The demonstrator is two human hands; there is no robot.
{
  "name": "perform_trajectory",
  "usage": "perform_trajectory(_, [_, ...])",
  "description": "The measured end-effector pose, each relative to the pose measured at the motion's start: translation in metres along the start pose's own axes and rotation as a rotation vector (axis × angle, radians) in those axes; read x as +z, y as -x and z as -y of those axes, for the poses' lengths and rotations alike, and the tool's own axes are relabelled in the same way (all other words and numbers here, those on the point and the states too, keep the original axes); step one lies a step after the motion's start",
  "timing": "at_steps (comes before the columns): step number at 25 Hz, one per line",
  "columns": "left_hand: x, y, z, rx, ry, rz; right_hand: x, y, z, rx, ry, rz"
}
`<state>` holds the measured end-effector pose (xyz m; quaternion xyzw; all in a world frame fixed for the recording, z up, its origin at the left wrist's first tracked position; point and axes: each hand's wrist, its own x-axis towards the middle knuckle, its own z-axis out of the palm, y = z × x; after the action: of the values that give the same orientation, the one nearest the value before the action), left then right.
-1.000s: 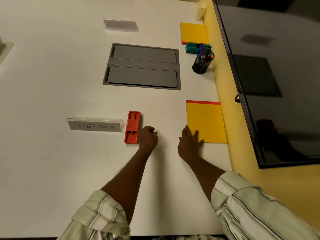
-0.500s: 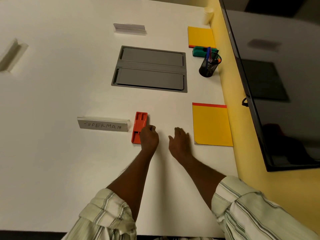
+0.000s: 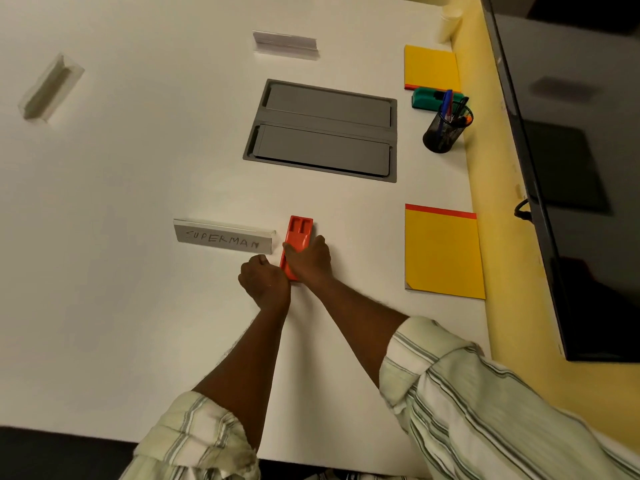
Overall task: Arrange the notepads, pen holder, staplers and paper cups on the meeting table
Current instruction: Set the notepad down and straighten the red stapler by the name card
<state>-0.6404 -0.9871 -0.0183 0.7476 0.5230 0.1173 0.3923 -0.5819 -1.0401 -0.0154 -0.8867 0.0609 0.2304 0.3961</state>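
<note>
— So, where are the hands?

— Both are at the orange stapler (image 3: pixel 299 233). The right hand (image 3: pixel 308 259) lies over its near half, fingers curled round it and thumb on its left edge. The left hand (image 3: pixel 265 284) is balled into a fist just beside the stapler's near left corner, low on the white table (image 3: pixel 138 168); nothing shows inside it.

— And the stapler itself?

— Flat on the table, long side pointing away from the person, its far end just right of the name plate (image 3: pixel 223 239) lettered SUPERMAN.

— What about the other things?

— The near notepad (image 3: pixel 443 251), yellow with a red strip at its far edge, lies well to the right by the table edge. Beyond it stands the black mesh pen holder (image 3: pixel 443 133) with pens inside, and the green stapler (image 3: pixel 424 98) sits just behind that, touching the far notepad (image 3: pixel 431 67). A paper cup (image 3: pixel 450 24) stands at the far right corner. The grey hatch (image 3: pixel 322 129) is set into the table's middle.
</note>
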Motion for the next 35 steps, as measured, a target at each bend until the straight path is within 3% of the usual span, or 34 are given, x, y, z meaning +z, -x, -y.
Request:
perform_trajectory(9, [0.014, 0.004, 0.008, 0.013, 0.082, 0.174, 0.015, -0.013, 0.016, 0.067, 0.268, 0.004])
perform_trajectory(15, [0.027, 0.007, -0.003, -0.043, 0.119, 0.122, -0.011, -0.018, 0.022, 0.072, 0.051, -0.098])
perform_trajectory(20, [0.049, 0.01, -0.044, 0.134, 0.074, 0.277, -0.077, -0.061, 0.021, 0.032, 0.071, -0.256])
perform_trajectory(23, [0.063, -0.005, -0.074, 0.234, 0.016, 0.371, -0.128, -0.103, 0.017, -0.001, 0.204, -0.311])
perform_trajectory(28, [0.086, -0.012, -0.097, 0.404, -0.013, 0.488, -0.205, -0.167, 0.001, -0.142, 0.516, -0.245])
perform_trajectory(35, [0.114, -0.007, -0.108, 0.505, -0.041, 0.646, -0.234, -0.216, -0.037, -0.127, 0.711, -0.228])
